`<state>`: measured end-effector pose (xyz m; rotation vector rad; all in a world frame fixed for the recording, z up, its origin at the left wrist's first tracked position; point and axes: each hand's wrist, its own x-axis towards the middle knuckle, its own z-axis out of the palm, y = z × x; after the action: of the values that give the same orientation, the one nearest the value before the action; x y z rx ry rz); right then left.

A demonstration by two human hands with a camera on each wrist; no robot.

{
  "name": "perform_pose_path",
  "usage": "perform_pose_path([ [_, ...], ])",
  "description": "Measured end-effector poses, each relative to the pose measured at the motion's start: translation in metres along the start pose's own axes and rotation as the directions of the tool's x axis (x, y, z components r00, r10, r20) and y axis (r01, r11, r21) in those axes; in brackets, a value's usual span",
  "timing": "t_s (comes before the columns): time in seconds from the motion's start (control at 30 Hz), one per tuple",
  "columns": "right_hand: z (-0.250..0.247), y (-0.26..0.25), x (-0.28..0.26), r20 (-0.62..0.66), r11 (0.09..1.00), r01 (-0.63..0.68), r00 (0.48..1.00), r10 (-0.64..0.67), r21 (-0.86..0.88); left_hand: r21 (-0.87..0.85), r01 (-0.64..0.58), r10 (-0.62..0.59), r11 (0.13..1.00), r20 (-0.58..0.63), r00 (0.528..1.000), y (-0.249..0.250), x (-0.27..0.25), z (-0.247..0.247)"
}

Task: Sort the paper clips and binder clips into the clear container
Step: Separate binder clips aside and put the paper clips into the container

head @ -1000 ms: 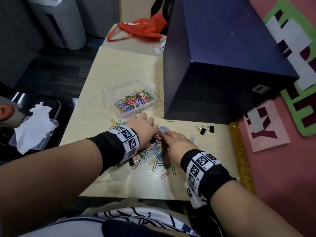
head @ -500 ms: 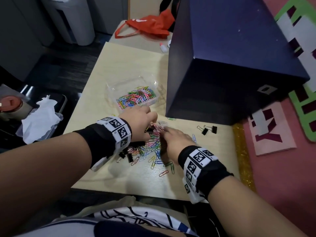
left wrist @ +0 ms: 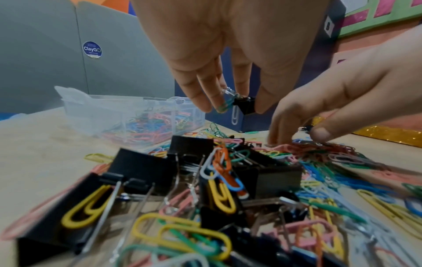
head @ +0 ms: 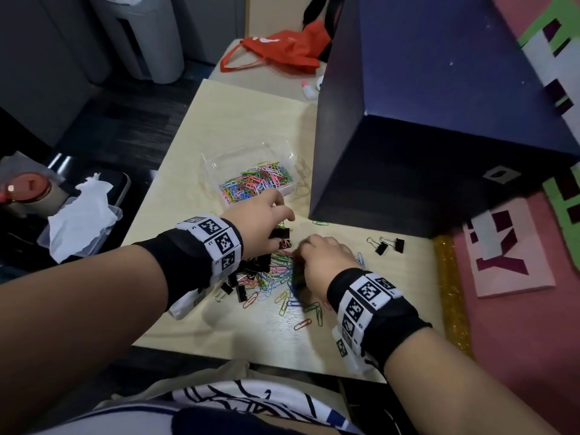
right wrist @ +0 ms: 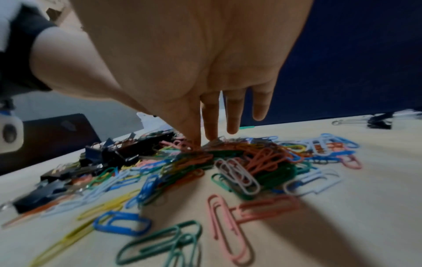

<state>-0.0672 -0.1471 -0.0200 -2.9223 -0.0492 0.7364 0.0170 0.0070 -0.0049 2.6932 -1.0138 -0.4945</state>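
While lifted just above the mixed pile [head: 270, 277] at frame centre, left hand [head: 260, 221] pinching a black binder clip [left wrist: 245, 106] with a few paper clips tangled in, probably so as to carry the catch to the clear container [head: 251, 180], just above it in the head view. Right hand [head: 323, 259] low on the worktop [head: 238, 120], fingertips [right wrist: 194, 139] pressed into loose paper clips [right wrist: 230, 153], seemingly gathering; pinch itself not discernible. Two stray binder clips [head: 387, 244] right of centre, beside the dark blue box [head: 439, 120].

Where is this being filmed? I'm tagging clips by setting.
Probably a classroom or school craft corner: cut-paper letters on a pink display board, gold glitter trim along its edge, and a small wooden desk strewn with paper clips.
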Motion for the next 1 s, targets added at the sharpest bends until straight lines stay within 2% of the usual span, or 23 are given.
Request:
perform_pose_path([
  [0.07, 0.003, 0.007, -0.005, -0.129, 0.997, -0.028, 0.991, 0.037, 0.075, -0.040, -0.026, 0.025, 0.999, -0.026, 0.999, 0.004, 0.001, 0.002],
  [0.13, 0.002, 0.013, -0.010, -0.218, 0.954, -0.069, 0.966, 0.137, 0.293, -0.085, -0.069, 0.065, 0.994, -0.044, 0.997, 0.011, 0.004, 0.003],
  [0.23, -0.005, 0.019, -0.015, -0.212, 0.848, -0.110, 0.944, 0.252, 0.518, -0.161, -0.161, 0.156, 0.974, -0.042, 0.987, 0.023, 0.009, 0.004],
  [0.33, -0.005, 0.022, -0.019, -0.180, 0.809, -0.164, 0.932, 0.314, 0.564, -0.185, -0.256, 0.249, 0.949, -0.064, 0.966, 0.037, 0.012, 0.006],
  [0.43, -0.005, 0.032, -0.024, -0.181, 0.781, -0.243, 0.893, 0.411, 0.575, -0.177, -0.294, 0.285, 0.939, -0.075, 0.956, 0.047, 0.017, 0.011],
  [0.53, -0.007, 0.051, -0.027, -0.180, 0.694, -0.388, 0.783, 0.595, 0.607, -0.083, -0.263, 0.263, 0.961, -0.010, 0.965, 0.050, 0.022, 0.016],
  [0.63, -0.007, 0.066, -0.032, -0.166, 0.545, -0.480, 0.627, 0.761, 0.687, 0.149, -0.228, 0.198, 0.962, 0.195, 0.961, 0.051, 0.021, 0.021],
  [0.67, -0.006, 0.068, -0.033, -0.180, 0.537, -0.490, 0.601, 0.779, 0.686, 0.225, -0.227, 0.170, 0.947, 0.247, 0.954, 0.051, 0.020, 0.022],
  [0.7, -0.005, 0.069, -0.033, -0.199, 0.554, -0.494, 0.600, 0.775, 0.670, 0.278, -0.225, 0.145, 0.934, 0.280, 0.949, 0.051, 0.020, 0.024],
  [0.73, -0.002, 0.069, -0.032, -0.204, 0.583, -0.492, 0.624, 0.754, 0.647, 0.300, -0.219, 0.126, 0.928, 0.302, 0.945, 0.051, 0.020, 0.026],
  [0.83, 0.007, 0.063, -0.025, -0.087, 0.664, -0.513, 0.753, 0.653, 0.544, 0.258, -0.239, 0.142, 0.936, 0.343, 0.928, 0.047, 0.018, 0.031],
  [0.87, 0.011, 0.059, -0.024, -0.028, 0.680, -0.529, 0.779, 0.627, 0.508, 0.239, -0.261, 0.169, 0.935, 0.345, 0.923, 0.046, 0.017, 0.033],
  [0.93, 0.015, 0.049, -0.022, 0.050, 0.702, -0.536, 0.810, 0.585, 0.469, 0.231, -0.290, 0.212, 0.929, 0.311, 0.927, 0.044, 0.015, 0.034],
  [1.0, 0.016, 0.038, -0.021, 0.064, 0.746, -0.487, 0.853, 0.518, 0.454, 0.263, -0.253, 0.190, 0.931, 0.242, 0.951, 0.041, 0.017, 0.029],
])
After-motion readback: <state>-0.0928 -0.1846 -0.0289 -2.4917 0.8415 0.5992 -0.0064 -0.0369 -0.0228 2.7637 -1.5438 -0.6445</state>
